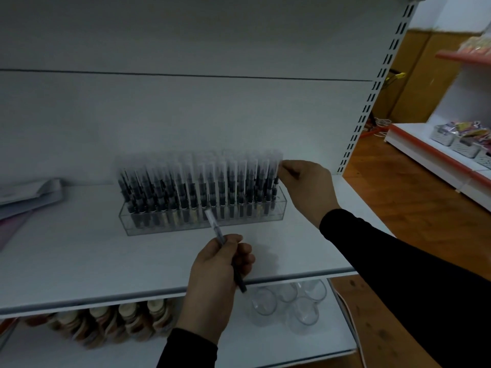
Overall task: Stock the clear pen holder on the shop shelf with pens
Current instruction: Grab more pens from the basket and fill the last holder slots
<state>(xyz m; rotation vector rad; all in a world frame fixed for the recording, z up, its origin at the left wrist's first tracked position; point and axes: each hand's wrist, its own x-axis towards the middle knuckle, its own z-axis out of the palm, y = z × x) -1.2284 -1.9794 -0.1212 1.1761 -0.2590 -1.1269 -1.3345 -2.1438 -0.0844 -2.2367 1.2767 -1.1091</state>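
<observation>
A long clear pen holder (127,221) stands on the white shelf (79,261), packed with several upright black pens with clear caps (186,184). My left hand (218,264) grips one loose pen (214,224) in front of the holder, its clear cap pointing up toward the holder's front wall. My right hand (305,184) is at the holder's right end and pinches the cap of the rightmost standing pen (277,171).
Flat packets (26,195) lie at the shelf's left end. Glass cups (289,301) and round brown items (111,322) sit on the shelf below. A slotted upright (372,88) bounds the shelf on the right; another stocked shelf unit (451,155) stands across the wooden floor.
</observation>
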